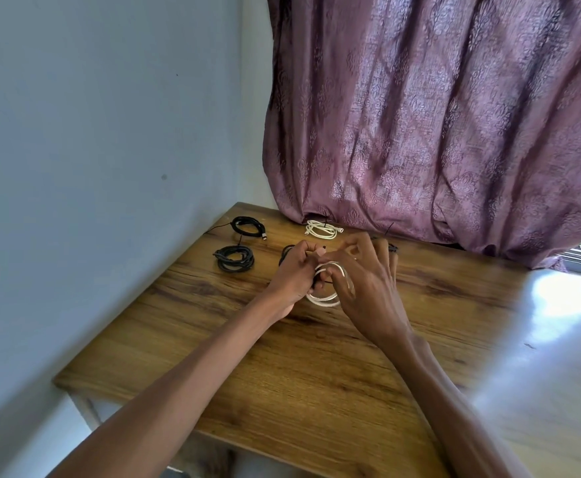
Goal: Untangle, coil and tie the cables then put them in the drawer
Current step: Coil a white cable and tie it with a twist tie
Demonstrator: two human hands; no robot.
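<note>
A white cable coil [323, 300] is held just above the wooden table [282, 367] between both hands. My left hand [294, 276] grips its left side, fingers closed around the loops and a thin black tie. My right hand [368, 281] pinches the coil's top right, its fingers threaded through the loops. Two tied black coils lie at the far left: one [246, 226] near the wall, another [234, 258] in front of it. A tied white coil [321, 230] rests by the curtain. Another dark cable [286, 252] is partly hidden behind my left hand.
A purple patterned curtain [437, 125] hangs over the table's far edge. A pale blue wall [92, 150] borders the table on the left. A dark object [391, 248] peeks out behind my right fingers. Glossy floor [558, 339] lies to the right. No drawer is in view.
</note>
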